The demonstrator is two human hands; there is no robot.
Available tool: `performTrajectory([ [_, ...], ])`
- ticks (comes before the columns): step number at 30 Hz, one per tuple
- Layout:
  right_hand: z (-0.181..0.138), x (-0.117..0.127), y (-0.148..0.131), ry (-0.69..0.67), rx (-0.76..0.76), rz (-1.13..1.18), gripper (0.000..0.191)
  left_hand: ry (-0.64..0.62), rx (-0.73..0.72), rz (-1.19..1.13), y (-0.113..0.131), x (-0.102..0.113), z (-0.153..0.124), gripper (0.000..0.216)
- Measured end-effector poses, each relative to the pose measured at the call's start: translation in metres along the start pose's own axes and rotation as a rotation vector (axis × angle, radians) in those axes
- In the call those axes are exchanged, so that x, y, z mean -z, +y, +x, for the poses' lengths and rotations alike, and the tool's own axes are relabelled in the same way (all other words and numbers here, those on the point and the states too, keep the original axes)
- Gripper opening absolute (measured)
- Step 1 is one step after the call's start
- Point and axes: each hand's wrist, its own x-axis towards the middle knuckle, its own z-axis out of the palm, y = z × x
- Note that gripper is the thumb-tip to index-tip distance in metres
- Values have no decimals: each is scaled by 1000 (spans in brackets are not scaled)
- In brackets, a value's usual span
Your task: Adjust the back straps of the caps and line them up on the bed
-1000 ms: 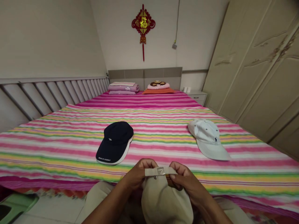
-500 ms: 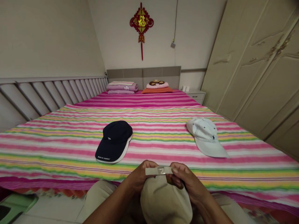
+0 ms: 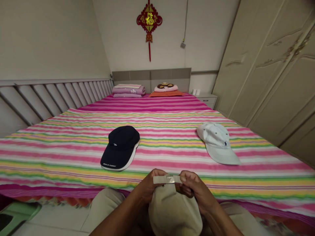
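Note:
A beige cap [image 3: 172, 213] rests low in front of me, over my lap, with its back strap [image 3: 166, 179] turned up. My left hand [image 3: 147, 186] pinches the strap's left end, fingers closed. My right hand [image 3: 194, 190] pinches the right end by the small metal buckle, fingers closed too. On the striped bed [image 3: 73, 144] beyond lie a navy cap [image 3: 121, 146] with a white-edged brim, left of centre, and a white cap [image 3: 218, 141] to the right. Both lie apart from my hands.
Folded purple bedding [image 3: 128, 91] and a pillow stack [image 3: 166, 90] sit by the headboard. A wardrobe [image 3: 275, 72] fills the right wall, with a nightstand [image 3: 208, 99] beside it. A slatted rail [image 3: 61, 95] runs along the left. A green stool [image 3: 17, 214] stands at the lower left.
My hands have drawn slightly closer together on the strap. The view has shifted a little; the caps on the bed have not moved.

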Motion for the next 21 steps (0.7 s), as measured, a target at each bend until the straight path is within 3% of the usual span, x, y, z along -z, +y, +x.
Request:
performTrajectory([
  [14, -2, -4, -1, 18, 6, -7, 31, 62, 10, -34, -7, 3, 0, 20],
  [21, -2, -4, -3, 46, 5, -19, 29, 53, -93, -96, -5, 1, -5, 39],
])
